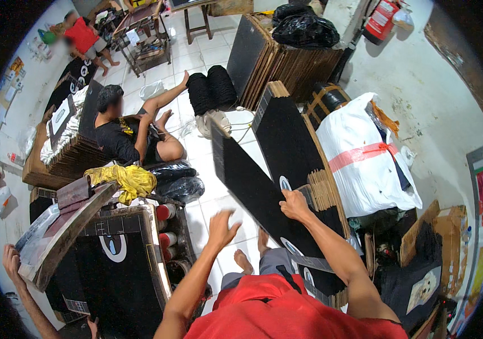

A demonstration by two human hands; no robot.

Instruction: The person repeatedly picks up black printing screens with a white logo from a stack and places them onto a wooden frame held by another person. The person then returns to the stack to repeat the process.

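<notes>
My right hand (296, 204) is closed on the edge of a long black fabric-covered board (252, 186). The board slants across in front of me, its far end raised and slightly blurred. A white oval print shows near my knees. To the left of the board, my left hand (223, 229) is raised with fingers apart and holds nothing. Just right of the held board is a stack of similar black boards (286, 135) with brown edges, some bearing white oval prints (284, 183).
At left, another person's hand (11, 261) holds a raised printing frame (75, 243) over a black-topped table (123, 271). A seated person (125, 135) is beyond. A white wrapped bundle (360, 152) is at right; black rope coils (213, 90) and stacked boards (286, 68) stand farther back.
</notes>
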